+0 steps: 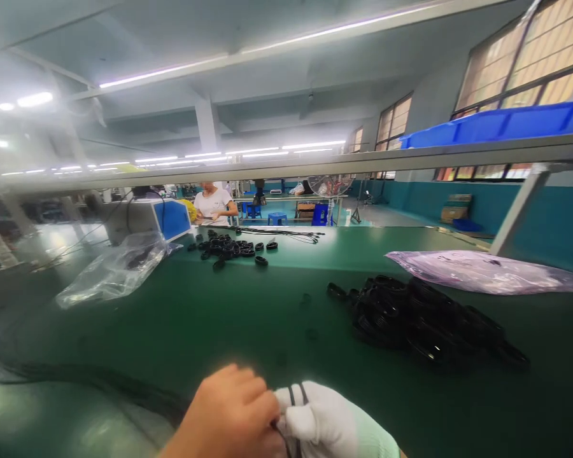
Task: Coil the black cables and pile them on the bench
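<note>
At the bottom centre my left hand [233, 410] is bare and curled into a fist, pressed against my right hand. My right hand [322, 416] wears a white glove with a pale green cuff, and its fingers are closed. A thin black cable [292, 395] loops over the gloved fingers and runs down between both hands; the part inside my left fist is hidden. A bundle of long black cables [90, 376] lies blurred along the table to the left. To the right of my hands is a large heap of shiny black rings [424, 318].
Farther back on the green table [248, 312] lie smaller black rings [229, 247] and thin cables [286, 234]. A clear plastic bag [117, 270] rests at left, a filled plastic bag [487, 270] at right. Overhead, a shelf [496, 151] carries a blue tray [501, 124]. A person [214, 202] sits beyond.
</note>
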A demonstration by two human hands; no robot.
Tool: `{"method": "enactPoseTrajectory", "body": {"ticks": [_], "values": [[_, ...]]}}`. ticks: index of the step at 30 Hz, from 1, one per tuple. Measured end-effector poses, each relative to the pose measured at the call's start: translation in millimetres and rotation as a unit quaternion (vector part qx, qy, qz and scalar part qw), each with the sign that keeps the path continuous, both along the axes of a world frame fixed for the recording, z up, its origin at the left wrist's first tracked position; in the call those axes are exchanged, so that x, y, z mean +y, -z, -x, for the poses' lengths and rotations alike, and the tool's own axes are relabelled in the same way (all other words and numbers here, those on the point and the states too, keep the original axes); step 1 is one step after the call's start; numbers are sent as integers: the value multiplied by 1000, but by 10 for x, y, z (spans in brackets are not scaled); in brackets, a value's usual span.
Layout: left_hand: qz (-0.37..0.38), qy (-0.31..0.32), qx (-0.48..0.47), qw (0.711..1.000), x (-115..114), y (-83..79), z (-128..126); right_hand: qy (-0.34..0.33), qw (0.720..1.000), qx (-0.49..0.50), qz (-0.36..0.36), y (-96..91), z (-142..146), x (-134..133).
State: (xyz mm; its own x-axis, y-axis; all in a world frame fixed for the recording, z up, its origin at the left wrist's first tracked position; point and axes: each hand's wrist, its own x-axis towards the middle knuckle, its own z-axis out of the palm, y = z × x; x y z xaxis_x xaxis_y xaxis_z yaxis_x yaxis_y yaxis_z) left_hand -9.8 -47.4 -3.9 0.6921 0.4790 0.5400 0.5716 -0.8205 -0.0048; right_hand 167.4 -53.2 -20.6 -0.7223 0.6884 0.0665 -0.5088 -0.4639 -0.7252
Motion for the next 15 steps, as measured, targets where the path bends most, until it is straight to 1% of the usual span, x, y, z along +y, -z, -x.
{"method": "enactPoseTrajectory", "body": {"ticks": [2, 3, 4, 5, 6, 7, 8, 9, 10, 12, 15], "values": [[67, 10, 11, 998, 102, -293, -13, -21, 995, -75, -61, 2, 23, -18], [125, 17, 3, 992, 147, -381, -13, -18, 990, -112, -84, -1, 30, -19], [189, 25, -19, 981, 184, -416, -8, -14, 985, -142, -98, -5, 34, -19], [253, 35, -53, 965, 214, -398, 1, -15, 982, -157, -101, -13, 38, -21], [311, 43, -92, 945, 238, -334, 16, -23, 984, -152, -92, -23, 44, -26], [358, 48, -127, 924, 258, -236, 36, -34, 988, -132, -74, -38, 52, -37], [391, 48, -153, 906, 276, -118, 61, -43, 993, -100, -52, -57, 62, -52], [408, 40, -165, 897, 291, 6, 91, -50, 996, -64, -30, -83, 76, -71], [416, 23, -160, 895, 304, 125, 126, -56, 998, -25, -10, -114, 91, -91], [407, -38, -112, 906, 311, 319, 203, -58, 997, 56, 21, -185, 120, -124], [368, -149, -3, 918, 242, 499, 306, -51, 987, 139, 65, -261, 142, -132]]}}
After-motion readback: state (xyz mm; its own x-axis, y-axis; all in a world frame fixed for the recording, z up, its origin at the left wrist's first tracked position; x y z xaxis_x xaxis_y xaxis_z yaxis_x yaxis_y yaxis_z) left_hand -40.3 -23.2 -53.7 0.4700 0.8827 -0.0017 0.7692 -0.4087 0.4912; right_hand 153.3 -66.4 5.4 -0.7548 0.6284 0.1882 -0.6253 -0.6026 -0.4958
